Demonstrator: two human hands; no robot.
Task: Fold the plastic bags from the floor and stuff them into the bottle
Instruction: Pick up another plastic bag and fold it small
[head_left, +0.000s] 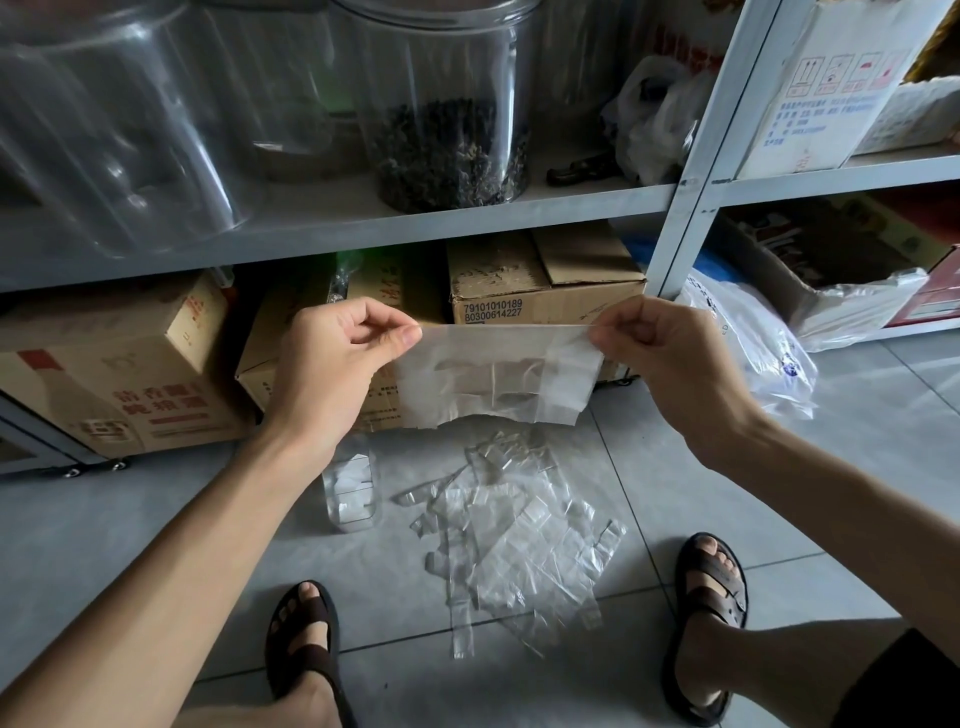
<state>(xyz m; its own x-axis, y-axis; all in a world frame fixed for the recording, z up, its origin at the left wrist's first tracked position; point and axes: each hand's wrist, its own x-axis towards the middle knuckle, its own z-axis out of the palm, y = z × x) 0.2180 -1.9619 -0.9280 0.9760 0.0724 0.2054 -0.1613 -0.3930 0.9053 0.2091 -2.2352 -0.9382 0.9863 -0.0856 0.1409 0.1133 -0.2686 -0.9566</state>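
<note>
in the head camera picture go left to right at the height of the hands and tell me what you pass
cardboard box → left hand → plastic bag, pinched taut by both hands → right hand → crumpled bag lying by the shelf post

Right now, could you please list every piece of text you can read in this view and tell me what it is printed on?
"79101010189" above "80300614227": brown cardboard box on the bottom shelf.
Red Chinese characters on the left cardboard box: too blurred to read.
Handling symbols and blue print on the white carton: too small to read.
Blue print on the crumpled floor bag: unreadable.
</note>
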